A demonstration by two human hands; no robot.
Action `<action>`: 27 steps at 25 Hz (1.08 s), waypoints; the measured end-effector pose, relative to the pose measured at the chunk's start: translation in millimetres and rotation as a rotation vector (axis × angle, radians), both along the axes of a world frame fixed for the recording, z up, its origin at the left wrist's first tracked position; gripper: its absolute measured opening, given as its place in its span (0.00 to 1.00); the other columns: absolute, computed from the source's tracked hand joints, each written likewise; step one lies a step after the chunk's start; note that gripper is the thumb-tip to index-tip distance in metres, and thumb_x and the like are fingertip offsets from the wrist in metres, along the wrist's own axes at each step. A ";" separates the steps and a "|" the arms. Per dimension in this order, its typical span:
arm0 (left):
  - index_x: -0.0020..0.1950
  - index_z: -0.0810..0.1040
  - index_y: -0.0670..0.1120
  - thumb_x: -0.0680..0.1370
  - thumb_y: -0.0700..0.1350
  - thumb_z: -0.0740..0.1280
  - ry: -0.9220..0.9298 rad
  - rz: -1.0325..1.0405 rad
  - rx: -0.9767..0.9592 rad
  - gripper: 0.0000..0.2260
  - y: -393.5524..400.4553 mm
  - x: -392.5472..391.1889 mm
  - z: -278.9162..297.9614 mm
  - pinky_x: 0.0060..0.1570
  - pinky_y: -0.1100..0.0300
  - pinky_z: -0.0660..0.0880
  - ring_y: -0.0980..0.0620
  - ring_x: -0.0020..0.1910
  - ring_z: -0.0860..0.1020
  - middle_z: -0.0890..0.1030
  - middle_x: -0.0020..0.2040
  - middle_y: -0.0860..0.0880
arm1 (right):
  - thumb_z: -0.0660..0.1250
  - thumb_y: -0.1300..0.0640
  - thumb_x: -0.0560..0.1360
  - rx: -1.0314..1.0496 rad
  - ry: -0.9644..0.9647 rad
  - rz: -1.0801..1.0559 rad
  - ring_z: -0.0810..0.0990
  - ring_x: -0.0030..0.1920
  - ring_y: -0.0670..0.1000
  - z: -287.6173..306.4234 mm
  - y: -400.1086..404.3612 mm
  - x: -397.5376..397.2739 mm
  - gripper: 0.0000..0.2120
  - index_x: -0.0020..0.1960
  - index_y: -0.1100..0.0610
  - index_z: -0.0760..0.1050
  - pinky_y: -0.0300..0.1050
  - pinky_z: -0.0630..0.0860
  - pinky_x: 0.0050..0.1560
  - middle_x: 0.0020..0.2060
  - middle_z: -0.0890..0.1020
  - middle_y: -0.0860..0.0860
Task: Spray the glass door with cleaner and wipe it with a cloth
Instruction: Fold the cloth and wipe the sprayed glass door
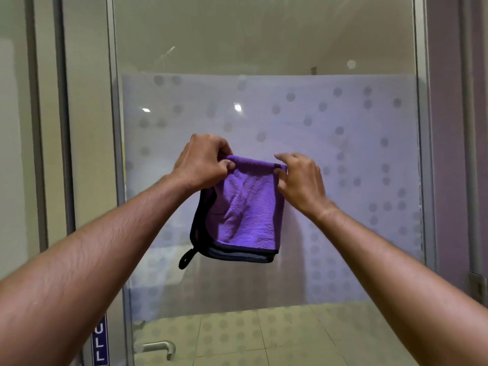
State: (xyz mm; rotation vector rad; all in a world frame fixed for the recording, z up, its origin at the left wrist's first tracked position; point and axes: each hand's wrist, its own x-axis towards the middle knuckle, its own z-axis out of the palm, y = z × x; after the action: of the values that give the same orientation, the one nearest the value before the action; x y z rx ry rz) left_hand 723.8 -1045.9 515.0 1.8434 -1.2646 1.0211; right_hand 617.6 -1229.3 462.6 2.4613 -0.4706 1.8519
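Frosted glass door (330, 167), handle (158, 348) low; left hand (202, 165) & right hand (301, 180) pinch folded purple cloth (243, 207) top corners; sign (100, 342) cut off.

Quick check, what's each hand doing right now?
Left hand: closed, pinching the top left corner of the folded purple microfibre cloth.
Right hand: thumb on the cloth's top right corner, fingers partly open; firm grip cannot be told.

Both forearms were bare to the frame's lower corners, with no sleeves. The left hand (202, 162) and right hand (301, 178) wore no gloves, rings or watch.
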 end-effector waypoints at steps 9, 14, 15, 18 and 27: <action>0.44 0.86 0.46 0.64 0.45 0.80 0.111 -0.024 0.024 0.11 9.7 7.4 1.4 0.32 0.69 0.69 0.56 0.33 0.78 0.80 0.32 0.53 | 0.72 0.57 0.70 0.099 0.200 0.062 0.83 0.49 0.56 32.5 -4.5 -14.8 0.08 0.48 0.55 0.85 0.42 0.70 0.46 0.42 0.87 0.53; 0.39 0.84 0.45 0.60 0.49 0.83 0.236 0.019 0.079 0.14 16.5 8.5 6.8 0.24 0.71 0.67 0.59 0.29 0.75 0.79 0.30 0.52 | 0.73 0.59 0.68 0.189 0.241 0.098 0.82 0.47 0.55 39.6 -1.6 -14.2 0.06 0.44 0.57 0.86 0.43 0.76 0.46 0.39 0.86 0.54; 0.39 0.84 0.45 0.60 0.48 0.83 0.284 0.009 0.084 0.14 18.1 8.0 8.0 0.22 0.73 0.66 0.58 0.28 0.74 0.79 0.30 0.51 | 0.73 0.60 0.67 0.224 0.231 0.142 0.83 0.45 0.54 40.9 -2.2 -15.6 0.05 0.43 0.57 0.86 0.44 0.78 0.46 0.37 0.86 0.54; 0.40 0.85 0.43 0.62 0.44 0.83 0.453 -0.045 0.135 0.12 26.1 9.2 12.6 0.25 0.70 0.70 0.55 0.31 0.75 0.80 0.32 0.48 | 0.75 0.62 0.66 0.374 0.211 0.294 0.82 0.37 0.50 46.5 -1.5 -25.9 0.04 0.41 0.58 0.86 0.36 0.76 0.32 0.33 0.84 0.55; 0.48 0.84 0.36 0.68 0.38 0.78 0.730 -0.092 0.460 0.11 56.8 11.2 10.9 0.30 0.69 0.74 0.55 0.31 0.71 0.77 0.34 0.47 | 0.79 0.68 0.65 0.635 0.521 0.572 0.84 0.36 0.51 53.3 3.7 -45.4 0.08 0.43 0.64 0.83 0.39 0.83 0.38 0.37 0.84 0.59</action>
State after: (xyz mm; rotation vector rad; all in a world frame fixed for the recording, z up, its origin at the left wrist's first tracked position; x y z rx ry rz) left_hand 735.0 -989.1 525.9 2.1718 -1.1472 -0.0465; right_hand 572.2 -1225.7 515.9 3.6663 -0.3874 1.1645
